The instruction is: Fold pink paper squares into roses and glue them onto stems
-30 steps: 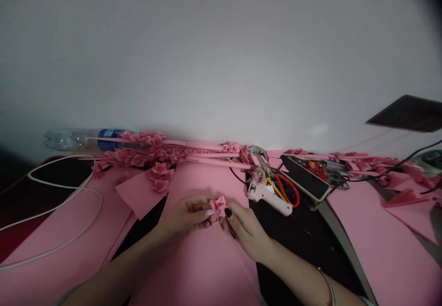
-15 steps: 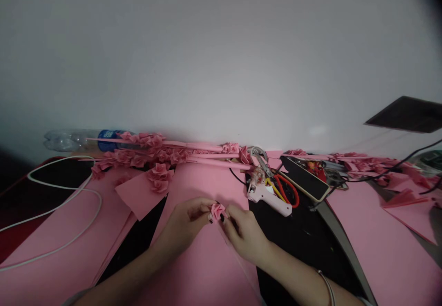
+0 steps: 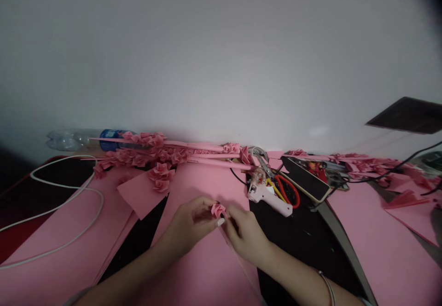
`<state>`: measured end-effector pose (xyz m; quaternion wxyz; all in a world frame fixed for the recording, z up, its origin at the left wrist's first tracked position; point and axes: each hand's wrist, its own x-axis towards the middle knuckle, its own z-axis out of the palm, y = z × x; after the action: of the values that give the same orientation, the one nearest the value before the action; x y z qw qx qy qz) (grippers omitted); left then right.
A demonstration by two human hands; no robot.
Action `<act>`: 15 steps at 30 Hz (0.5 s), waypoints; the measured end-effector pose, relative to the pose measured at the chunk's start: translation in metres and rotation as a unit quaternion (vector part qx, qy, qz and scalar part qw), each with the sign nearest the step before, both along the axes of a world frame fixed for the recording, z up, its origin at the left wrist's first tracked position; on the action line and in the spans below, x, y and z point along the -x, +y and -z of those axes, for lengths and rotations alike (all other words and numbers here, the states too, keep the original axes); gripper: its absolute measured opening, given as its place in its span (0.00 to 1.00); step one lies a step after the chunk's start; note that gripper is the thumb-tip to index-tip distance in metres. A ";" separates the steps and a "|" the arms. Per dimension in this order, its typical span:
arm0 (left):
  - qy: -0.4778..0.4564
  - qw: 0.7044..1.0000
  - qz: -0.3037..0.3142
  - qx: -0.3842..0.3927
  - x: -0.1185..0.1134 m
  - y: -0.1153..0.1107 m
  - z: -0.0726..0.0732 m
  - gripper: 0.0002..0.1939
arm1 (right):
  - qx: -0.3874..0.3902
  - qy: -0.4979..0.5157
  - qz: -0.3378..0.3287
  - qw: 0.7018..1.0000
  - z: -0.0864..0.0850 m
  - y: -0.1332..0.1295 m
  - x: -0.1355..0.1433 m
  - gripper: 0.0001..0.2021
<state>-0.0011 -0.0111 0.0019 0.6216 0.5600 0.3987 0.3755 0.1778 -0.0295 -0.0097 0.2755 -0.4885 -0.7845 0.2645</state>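
Note:
A small folded pink paper flower [image 3: 218,210] is pinched between both hands near the middle of the view. My left hand [image 3: 193,221] grips its left side, with thumb below and fingers above. My right hand [image 3: 244,232] holds its right edge between thumb and bent index finger. Beneath them lies a long pink paper sheet [image 3: 203,264]. To the right of my right hand rests a pale pink glue gun [image 3: 271,199], close to scissors with red handles [image 3: 289,191].
Bunches of pink paper flowers [image 3: 162,156] line the wall beside a clear plastic bottle [image 3: 78,139]. A phone [image 3: 305,178] lies at the right, near a black cable [image 3: 386,170]. A white cable [image 3: 69,246] loops over pink sheets at the left.
My left thumb has moved right along the lower edge of the flower, and its nail now shows. The flower has turned slightly. My right hand has hardly moved.

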 end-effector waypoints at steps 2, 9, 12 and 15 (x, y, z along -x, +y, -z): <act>0.001 1.000 -0.007 -0.002 0.000 -0.001 0.002 0.07 | 0.008 0.010 -0.005 1.000 -0.001 0.000 0.000 0.10; 0.015 1.000 -0.001 -0.020 0.003 0.001 0.005 0.09 | 0.036 0.082 -0.004 0.996 -0.007 0.002 -0.002 0.10; 0.050 0.998 0.014 -0.044 0.004 0.002 0.004 0.10 | 0.047 0.138 0.012 0.989 -0.007 0.002 -0.002 0.05; 0.100 0.992 0.012 -0.072 0.004 0.002 0.002 0.11 | 0.044 0.170 0.017 0.984 -0.006 0.002 -0.003 0.04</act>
<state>-0.0055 -0.0088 -0.0006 0.5410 0.6428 0.4244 0.3377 0.1810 -0.0274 -0.0038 0.3879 -0.4615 -0.7052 0.3733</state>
